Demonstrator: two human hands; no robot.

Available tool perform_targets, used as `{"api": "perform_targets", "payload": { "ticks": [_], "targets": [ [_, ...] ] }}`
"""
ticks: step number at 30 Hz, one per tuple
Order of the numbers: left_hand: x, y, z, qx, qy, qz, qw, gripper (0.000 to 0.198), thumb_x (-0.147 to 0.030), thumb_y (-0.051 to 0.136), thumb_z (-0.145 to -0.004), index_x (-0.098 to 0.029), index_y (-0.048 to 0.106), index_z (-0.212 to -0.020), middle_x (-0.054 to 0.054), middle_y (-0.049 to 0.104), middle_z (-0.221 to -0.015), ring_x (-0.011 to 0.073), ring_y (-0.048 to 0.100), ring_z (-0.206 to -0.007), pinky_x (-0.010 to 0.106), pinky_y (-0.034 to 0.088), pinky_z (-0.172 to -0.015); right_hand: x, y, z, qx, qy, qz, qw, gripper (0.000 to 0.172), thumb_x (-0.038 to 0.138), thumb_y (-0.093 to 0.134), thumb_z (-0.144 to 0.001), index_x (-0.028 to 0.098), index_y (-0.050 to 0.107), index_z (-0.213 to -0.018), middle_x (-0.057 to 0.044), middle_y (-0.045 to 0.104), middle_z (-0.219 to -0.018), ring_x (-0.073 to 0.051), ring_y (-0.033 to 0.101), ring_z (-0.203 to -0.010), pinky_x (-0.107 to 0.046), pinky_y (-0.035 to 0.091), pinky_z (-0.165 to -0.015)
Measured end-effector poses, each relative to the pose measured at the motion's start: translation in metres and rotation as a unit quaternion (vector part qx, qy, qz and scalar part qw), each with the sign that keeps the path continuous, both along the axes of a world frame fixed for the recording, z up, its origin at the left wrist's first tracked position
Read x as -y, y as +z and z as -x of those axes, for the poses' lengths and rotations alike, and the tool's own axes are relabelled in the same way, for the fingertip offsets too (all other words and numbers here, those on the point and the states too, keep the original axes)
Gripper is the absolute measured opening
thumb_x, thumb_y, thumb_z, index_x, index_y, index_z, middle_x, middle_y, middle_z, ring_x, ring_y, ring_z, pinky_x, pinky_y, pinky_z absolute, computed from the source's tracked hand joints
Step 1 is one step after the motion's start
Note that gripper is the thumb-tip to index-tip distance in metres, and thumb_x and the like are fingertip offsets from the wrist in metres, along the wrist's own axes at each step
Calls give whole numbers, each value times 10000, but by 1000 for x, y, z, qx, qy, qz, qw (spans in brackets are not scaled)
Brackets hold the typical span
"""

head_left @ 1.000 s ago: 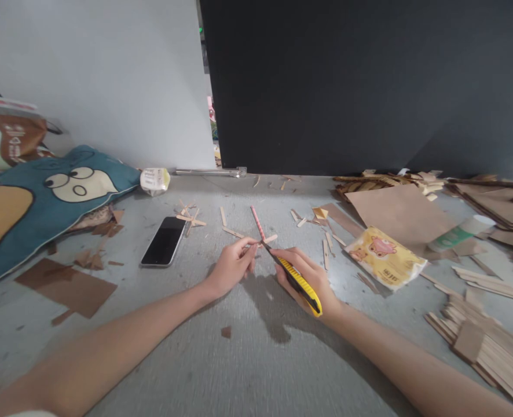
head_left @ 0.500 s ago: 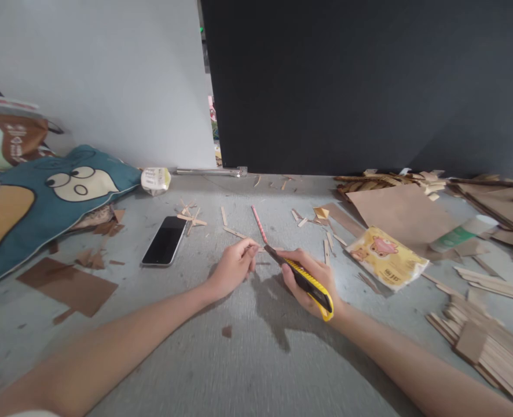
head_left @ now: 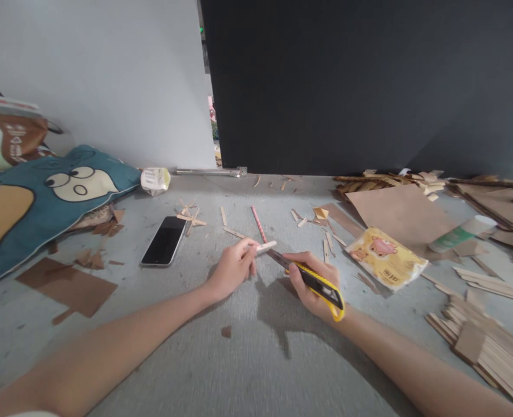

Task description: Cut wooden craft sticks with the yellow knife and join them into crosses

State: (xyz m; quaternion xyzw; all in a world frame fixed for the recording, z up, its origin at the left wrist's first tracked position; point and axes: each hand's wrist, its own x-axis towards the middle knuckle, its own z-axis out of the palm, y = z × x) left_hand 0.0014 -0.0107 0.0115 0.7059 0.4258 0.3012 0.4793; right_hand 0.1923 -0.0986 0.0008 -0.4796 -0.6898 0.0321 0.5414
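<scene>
My left hand [head_left: 235,265] pinches a short pale wooden stick [head_left: 266,247], which points to the right from my fingertips. In my right hand [head_left: 315,284] is a yellow and black utility knife [head_left: 319,286]. Its dark blade points up and left, with the tip close to the stick's right end; whether they touch I cannot tell. Behind the stick, a pink striped pencil-like rod [head_left: 259,223] lies on the grey table [head_left: 187,359]. Another thin wooden stick [head_left: 233,232] lies just beyond my left hand.
Left of my hands are a phone [head_left: 164,241], a brown cardboard piece [head_left: 68,284] and a teal cushion [head_left: 78,185]. To the right lie a yellow tissue pack [head_left: 387,258], a glue-stick-like tube [head_left: 462,233] and a pile of wooden strips [head_left: 484,339]. A black panel [head_left: 361,87] stands behind.
My right hand with the utility knife has shifted slightly right and down, away from my left hand. The wooden stick in my left hand now shows more plainly.
</scene>
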Motion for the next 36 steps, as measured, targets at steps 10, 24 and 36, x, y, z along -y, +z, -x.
{"api": "perform_targets", "payload": {
  "ticks": [10, 24, 36],
  "targets": [
    [-4, -1, 1, 37, -9, 28, 999, 457, -579, 482, -977, -167, 637, -1102, -46, 584, -539, 121, 485, -423, 229, 363, -462, 1, 1, 4, 58, 31, -8, 998, 221, 180, 558, -987, 245, 629, -1186, -5, 729, -829, -138, 700, -628, -242, 602, -628],
    [-5, -6, 3, 51, -18, 22, 998, 544, -655, 476, -980, -166, 652, -1138, -34, 594, -558, 114, 482, -436, 220, 370, -461, -8, -2, 4, 47, 56, 10, 997, 272, 182, 532, -1025, 242, 624, -1274, -41, 710, -908, -161, 719, -733, -280, 619, -704],
    [-4, -4, 3, 51, -23, 23, 998, 546, -646, 478, -984, -168, 654, -1181, -35, 595, -567, 114, 478, -437, 227, 370, -465, -9, -4, 4, 48, 59, 3, 997, 298, 176, 537, -1018, 257, 612, -1294, -47, 721, -928, -165, 722, -735, -288, 621, -698]
  ]
}}
